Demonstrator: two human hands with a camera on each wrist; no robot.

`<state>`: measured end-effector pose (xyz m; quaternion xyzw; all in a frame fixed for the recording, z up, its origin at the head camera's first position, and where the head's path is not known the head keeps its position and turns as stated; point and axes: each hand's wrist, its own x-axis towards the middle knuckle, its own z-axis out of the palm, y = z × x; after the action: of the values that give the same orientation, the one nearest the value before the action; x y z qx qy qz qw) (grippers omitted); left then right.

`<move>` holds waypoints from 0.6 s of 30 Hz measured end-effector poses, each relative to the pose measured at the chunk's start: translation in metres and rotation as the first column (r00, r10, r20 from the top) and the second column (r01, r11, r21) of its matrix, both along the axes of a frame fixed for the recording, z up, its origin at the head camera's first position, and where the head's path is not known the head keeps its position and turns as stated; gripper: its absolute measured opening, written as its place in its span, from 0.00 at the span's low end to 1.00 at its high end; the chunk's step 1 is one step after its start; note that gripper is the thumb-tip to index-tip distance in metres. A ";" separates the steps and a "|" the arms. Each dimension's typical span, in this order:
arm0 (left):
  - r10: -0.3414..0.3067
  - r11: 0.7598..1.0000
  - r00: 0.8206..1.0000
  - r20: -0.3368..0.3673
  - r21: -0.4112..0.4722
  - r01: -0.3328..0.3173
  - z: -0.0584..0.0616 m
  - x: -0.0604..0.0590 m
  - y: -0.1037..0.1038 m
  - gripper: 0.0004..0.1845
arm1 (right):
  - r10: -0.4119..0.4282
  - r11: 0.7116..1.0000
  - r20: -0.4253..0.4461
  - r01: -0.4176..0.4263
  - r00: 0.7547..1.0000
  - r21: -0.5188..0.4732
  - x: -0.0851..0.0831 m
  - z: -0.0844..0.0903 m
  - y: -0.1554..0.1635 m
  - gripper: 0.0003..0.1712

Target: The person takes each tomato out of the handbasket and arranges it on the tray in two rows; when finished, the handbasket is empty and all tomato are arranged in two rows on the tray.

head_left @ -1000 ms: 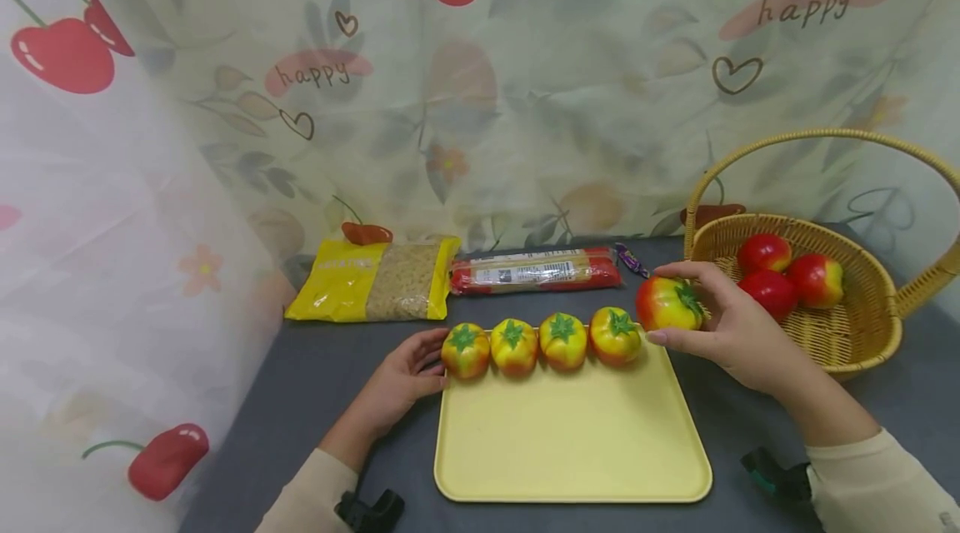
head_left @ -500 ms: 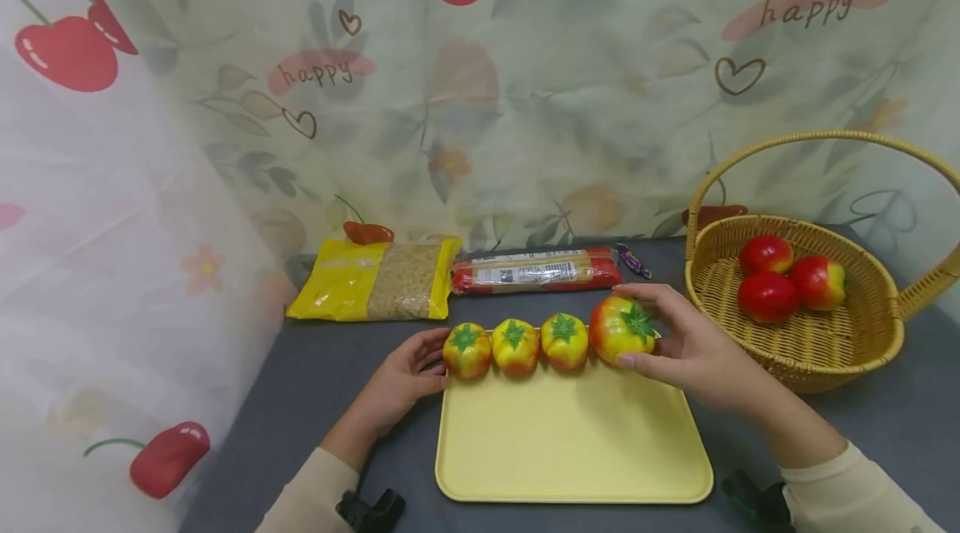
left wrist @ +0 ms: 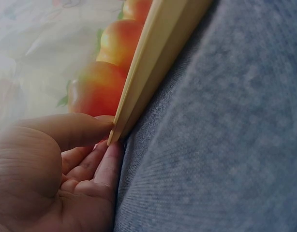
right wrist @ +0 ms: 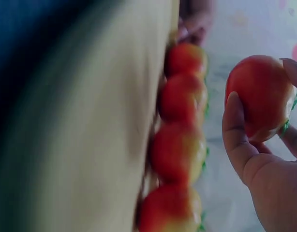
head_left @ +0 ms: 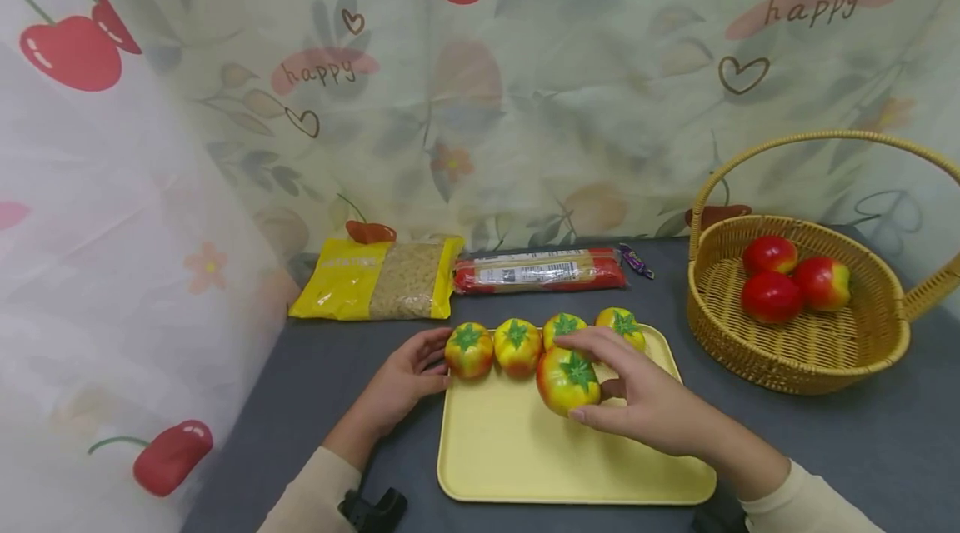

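A yellow tray [head_left: 525, 458] lies on the grey table, with several red-yellow tomatoes [head_left: 517, 345] in a row along its far edge. My right hand [head_left: 637, 400] grips another tomato [head_left: 567, 381] just above the tray, in front of the row; the right wrist view shows this held tomato [right wrist: 259, 94] beside the row of tomatoes [right wrist: 180, 145]. My left hand [head_left: 408, 371] pinches the tray's far left corner next to the leftmost tomato [head_left: 468, 350]. In the left wrist view, the thumb and fingers [left wrist: 71, 130] clasp the tray's rim [left wrist: 148, 72].
A wicker basket [head_left: 810, 350] with three red tomatoes [head_left: 772, 283] stands at the right. A yellow pasta bag [head_left: 375, 279], a red noodle packet [head_left: 540, 269] and a small purple candy [head_left: 634, 260] lie behind the tray. Patterned curtains enclose the back and left.
My right hand has carried the tomato from beside the basket leftward and down, to just above the tray in front of the row. The left hand has stayed on the tray's corner.
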<state>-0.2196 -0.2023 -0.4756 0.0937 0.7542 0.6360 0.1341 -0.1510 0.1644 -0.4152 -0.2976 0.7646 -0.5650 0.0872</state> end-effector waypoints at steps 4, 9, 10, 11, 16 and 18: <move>0.000 1.000 1.000 0.003 0.002 0.000 -0.001 0.000 0.000 0.41 | 0.018 0.999 0.040 -0.020 0.999 0.035 0.004 -0.004 -0.015 0.40; 0.000 1.000 1.000 -0.003 0.001 0.000 0.000 0.000 0.000 0.41 | 0.055 0.995 0.049 -0.059 0.997 0.075 0.008 -0.007 -0.033 0.38; -0.001 1.000 1.000 -0.004 0.001 0.001 0.000 0.000 0.000 0.41 | 0.058 0.995 0.048 -0.062 0.997 0.083 0.008 -0.008 -0.036 0.38; 0.000 1.000 1.000 -0.004 0.000 0.000 0.000 0.000 0.000 0.41 | 0.060 0.994 0.046 -0.064 0.997 0.090 0.008 -0.008 -0.040 0.38; -0.007 1.000 1.000 -0.004 0.000 0.007 0.001 0.000 0.000 0.41 | 0.061 0.987 0.038 -0.066 0.997 0.144 0.005 -0.013 -0.058 0.40; -0.010 1.000 1.000 -0.005 -0.001 0.010 0.001 0.000 -0.001 0.41 | 0.067 0.981 0.022 -0.070 0.998 0.179 0.004 -0.013 -0.065 0.41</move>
<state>-0.2196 -0.2029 -0.4750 0.0987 0.7544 0.6346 0.1355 -0.1474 0.0996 -0.4286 -0.3100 0.8012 -0.4926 0.1392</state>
